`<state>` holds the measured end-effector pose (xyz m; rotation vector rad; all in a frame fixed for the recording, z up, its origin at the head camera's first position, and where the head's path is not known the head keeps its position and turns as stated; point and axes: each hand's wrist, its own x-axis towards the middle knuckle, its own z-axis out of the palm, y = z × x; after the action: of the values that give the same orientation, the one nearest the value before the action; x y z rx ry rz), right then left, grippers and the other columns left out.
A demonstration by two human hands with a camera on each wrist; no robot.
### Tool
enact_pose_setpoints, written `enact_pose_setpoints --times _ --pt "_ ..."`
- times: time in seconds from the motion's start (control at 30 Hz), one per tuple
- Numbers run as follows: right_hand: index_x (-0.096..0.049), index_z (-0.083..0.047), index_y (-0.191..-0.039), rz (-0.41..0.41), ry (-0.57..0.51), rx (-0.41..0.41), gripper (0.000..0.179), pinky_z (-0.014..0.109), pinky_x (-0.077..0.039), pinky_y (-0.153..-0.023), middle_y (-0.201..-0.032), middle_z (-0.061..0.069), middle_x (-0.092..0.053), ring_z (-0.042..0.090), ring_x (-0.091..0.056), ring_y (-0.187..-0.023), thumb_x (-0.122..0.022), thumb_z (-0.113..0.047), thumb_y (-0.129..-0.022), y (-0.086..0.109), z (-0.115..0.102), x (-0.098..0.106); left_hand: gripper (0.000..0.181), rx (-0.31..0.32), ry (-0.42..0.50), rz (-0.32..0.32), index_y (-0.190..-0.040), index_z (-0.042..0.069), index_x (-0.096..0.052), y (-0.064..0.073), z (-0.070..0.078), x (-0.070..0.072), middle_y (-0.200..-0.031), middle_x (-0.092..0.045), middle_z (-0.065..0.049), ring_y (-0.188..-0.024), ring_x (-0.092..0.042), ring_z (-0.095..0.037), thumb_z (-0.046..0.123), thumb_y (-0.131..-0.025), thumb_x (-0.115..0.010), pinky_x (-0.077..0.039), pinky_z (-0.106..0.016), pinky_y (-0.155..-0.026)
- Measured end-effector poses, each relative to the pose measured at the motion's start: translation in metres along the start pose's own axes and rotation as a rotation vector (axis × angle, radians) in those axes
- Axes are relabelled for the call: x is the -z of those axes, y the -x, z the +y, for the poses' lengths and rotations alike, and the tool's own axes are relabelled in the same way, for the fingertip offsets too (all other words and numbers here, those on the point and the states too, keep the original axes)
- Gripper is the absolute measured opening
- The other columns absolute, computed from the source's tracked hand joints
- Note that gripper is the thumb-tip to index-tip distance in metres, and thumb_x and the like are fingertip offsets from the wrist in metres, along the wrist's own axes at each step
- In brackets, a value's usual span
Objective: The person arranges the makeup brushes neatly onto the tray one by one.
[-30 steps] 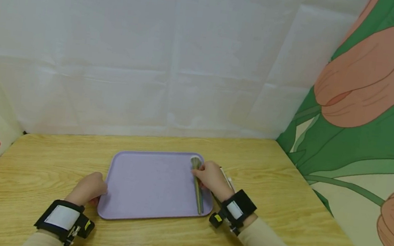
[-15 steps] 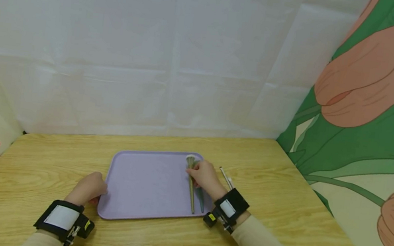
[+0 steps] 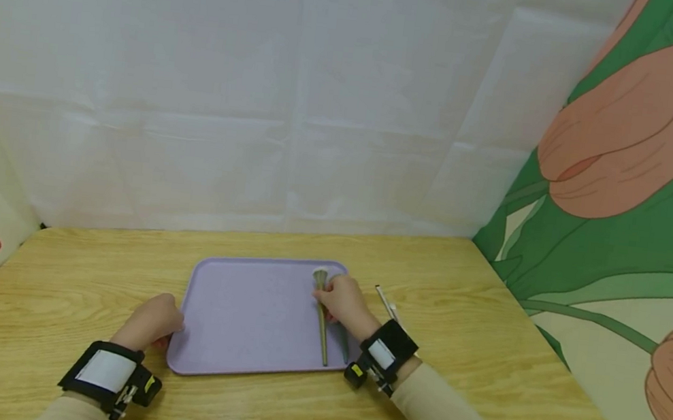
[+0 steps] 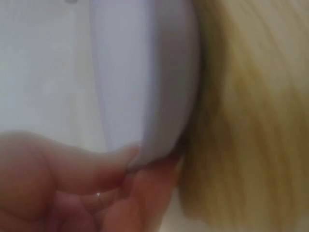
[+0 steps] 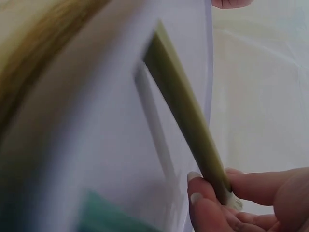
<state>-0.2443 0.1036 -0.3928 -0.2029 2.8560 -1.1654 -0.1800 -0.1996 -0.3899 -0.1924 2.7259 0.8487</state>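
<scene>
My right hand pinches a makeup brush with an olive handle and pale bristles, over the right side of the lilac tray. In the right wrist view, thumb and fingertips hold the brush handle close to the bristle end; its shadow falls on the tray. A second brush with a green handle lies in the tray just right of it, its upper part hidden by the right hand. My left hand grips the tray's left edge; in the left wrist view its thumb presses on the rim.
A thin white stick-like thing with a dark tip lies on the wooden table right of the tray, partly hidden behind the right wrist. A white sheet hangs behind the table, and a flower-printed panel stands at the right.
My right hand has moved left with the olive brush, now apart from the green-handled one, which has come into view in the tray. The left hand and tray stay put.
</scene>
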Motion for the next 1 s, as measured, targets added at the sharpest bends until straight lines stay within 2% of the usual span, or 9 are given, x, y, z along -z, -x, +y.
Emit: enact_pose_setpoints --times 0.37,0.53,0.8,1.0 --pt "-0.05 -0.006 -0.052 0.0 0.109 0.08 0.039 0.019 -0.033 -0.033 -0.038 -0.005 -0.042 0.004 -0.039 -0.03 -0.07 -0.007 -0.086 0.0 -0.003 -0.005 0.01 0.009 0.0 -0.004 -0.082 -0.015 -0.052 -0.001 0.0 0.0 -0.057 -0.054 -0.012 -0.045 -0.049 -0.016 -0.005 -0.082 -0.05 -0.04 -0.023 -0.045" --pt "-0.048 -0.009 -0.049 0.006 0.181 0.099 0.043 0.019 -0.031 -0.033 -0.036 -0.007 -0.04 0.003 -0.038 -0.028 -0.072 -0.008 -0.084 -0.003 -0.001 -0.009 0.01 -0.007 -0.004 -0.001 -0.081 -0.015 -0.052 -0.002 -0.001 0.0 -0.057 -0.054 -0.012 -0.044 -0.049 -0.016 -0.005 -0.082 -0.049 -0.041 -0.023 -0.044" --pt "-0.042 -0.012 -0.049 0.03 0.257 0.151 0.045 0.019 -0.033 -0.037 -0.043 -0.005 -0.041 0.006 -0.039 -0.034 -0.072 -0.008 -0.083 -0.001 -0.003 -0.012 0.016 0.011 0.02 -0.007 -0.09 -0.019 -0.05 -0.001 -0.001 0.0 -0.058 -0.053 -0.013 -0.045 -0.049 -0.017 -0.004 -0.083 -0.048 -0.04 -0.023 -0.045" --pt "-0.038 -0.014 -0.052 0.017 0.27 0.131 0.047 0.02 -0.031 -0.042 -0.049 -0.006 -0.036 0.008 -0.037 -0.043 -0.071 -0.01 -0.085 0.002 -0.004 -0.014 0.019 0.023 0.02 -0.011 -0.094 -0.02 -0.049 -0.002 -0.001 0.0 -0.062 -0.053 -0.015 -0.046 -0.05 -0.017 -0.004 -0.084 -0.048 -0.042 -0.024 -0.046"
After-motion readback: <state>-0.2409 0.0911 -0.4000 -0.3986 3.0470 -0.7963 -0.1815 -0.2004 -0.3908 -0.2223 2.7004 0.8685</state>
